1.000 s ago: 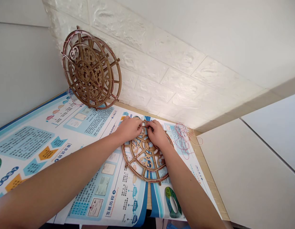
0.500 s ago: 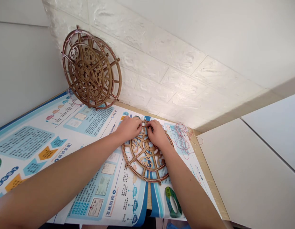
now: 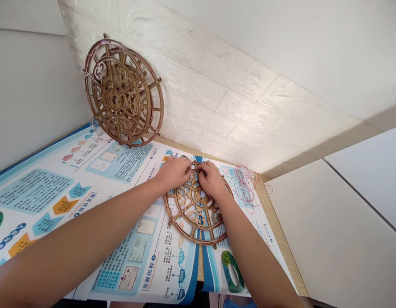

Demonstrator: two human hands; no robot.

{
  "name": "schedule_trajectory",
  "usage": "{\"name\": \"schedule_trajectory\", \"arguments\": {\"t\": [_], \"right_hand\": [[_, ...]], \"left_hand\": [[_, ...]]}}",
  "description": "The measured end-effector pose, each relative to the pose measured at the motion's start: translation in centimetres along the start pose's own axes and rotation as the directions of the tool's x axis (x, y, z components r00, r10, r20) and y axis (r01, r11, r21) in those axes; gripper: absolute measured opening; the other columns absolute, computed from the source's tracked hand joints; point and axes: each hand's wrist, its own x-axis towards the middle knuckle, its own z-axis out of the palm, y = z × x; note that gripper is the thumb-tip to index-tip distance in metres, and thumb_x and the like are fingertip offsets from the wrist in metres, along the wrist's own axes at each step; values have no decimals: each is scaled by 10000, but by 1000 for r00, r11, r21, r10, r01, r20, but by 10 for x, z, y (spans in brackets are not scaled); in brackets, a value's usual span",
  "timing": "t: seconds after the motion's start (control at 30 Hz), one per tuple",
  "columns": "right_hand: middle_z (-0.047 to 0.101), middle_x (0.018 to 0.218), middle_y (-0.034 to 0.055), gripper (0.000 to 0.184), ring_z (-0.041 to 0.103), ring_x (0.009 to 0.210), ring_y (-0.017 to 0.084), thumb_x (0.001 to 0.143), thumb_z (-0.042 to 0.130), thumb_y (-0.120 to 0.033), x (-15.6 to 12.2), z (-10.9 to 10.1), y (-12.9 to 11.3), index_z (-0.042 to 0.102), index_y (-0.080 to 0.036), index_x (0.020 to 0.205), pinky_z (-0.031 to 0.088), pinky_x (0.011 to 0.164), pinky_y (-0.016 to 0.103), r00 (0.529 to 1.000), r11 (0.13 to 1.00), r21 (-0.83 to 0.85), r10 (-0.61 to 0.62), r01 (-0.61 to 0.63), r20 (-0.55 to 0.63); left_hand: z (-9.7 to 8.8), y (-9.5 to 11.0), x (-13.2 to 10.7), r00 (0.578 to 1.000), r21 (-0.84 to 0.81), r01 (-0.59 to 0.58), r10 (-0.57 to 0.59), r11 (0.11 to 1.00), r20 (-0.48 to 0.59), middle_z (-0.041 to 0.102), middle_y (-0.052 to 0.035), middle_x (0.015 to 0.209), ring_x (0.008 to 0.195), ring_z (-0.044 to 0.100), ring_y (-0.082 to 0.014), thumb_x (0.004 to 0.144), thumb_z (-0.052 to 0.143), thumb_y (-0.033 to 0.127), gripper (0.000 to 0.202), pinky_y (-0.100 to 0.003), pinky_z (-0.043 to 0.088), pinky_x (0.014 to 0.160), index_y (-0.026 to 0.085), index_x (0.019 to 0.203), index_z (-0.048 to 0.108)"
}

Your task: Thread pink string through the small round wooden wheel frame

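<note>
A round brown openwork wheel (image 3: 198, 219), with scroll patterns and spokes, lies flat on the printed sheets. Thin pink-and-white wire runs along its rim and across its spokes. At the far rim, my left hand (image 3: 177, 172) has its fingers pinched together. Close beside it on the right, my right hand (image 3: 211, 177) is closed too, thumb against fingers. A short thin strand shows between the two sets of fingertips, apparently the wire; the fingertips partly hide it. My right hand and forearm cover the wheel's right part.
Several similar wheels (image 3: 124, 94) lean stacked against the white brick-patterned wall (image 3: 198, 98) at the back left. A loose tangle of wire (image 3: 247, 184) lies right of my hands. Printed sheets (image 3: 121, 239) cover the wooden tabletop (image 3: 283, 218). A white panel (image 3: 339, 231) stands at right.
Hardly anything differs. My hands keep the same place at the far rim, with only a very slight shift of the fingers and of the camera view.
</note>
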Motion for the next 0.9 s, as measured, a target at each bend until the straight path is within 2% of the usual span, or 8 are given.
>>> {"name": "schedule_trajectory", "arguments": {"t": [0.33, 0.9], "right_hand": [[602, 952, 90, 186, 535, 941, 264, 828, 436, -97, 0, -1, -4, 573, -194, 907, 450, 847, 417, 1000, 1000, -9, 17, -17, -4], [605, 976, 92, 224, 546, 977, 257, 863, 440, -112, 0, 0, -1, 635, -196, 932, 452, 874, 403, 1000, 1000, -9, 10, -10, 13]], "left_hand": [[0, -1, 1, 1000, 7, 4, -4, 1000, 10, 687, -65, 928, 879, 637, -268, 912, 458, 244, 208, -428, 419, 857, 196, 820, 637], [2, -1, 1, 1000, -5, -16, 16, 1000, -4, 688, -56, 932, 868, 632, -254, 892, 478, 244, 172, -416, 416, 844, 194, 817, 624]]}}
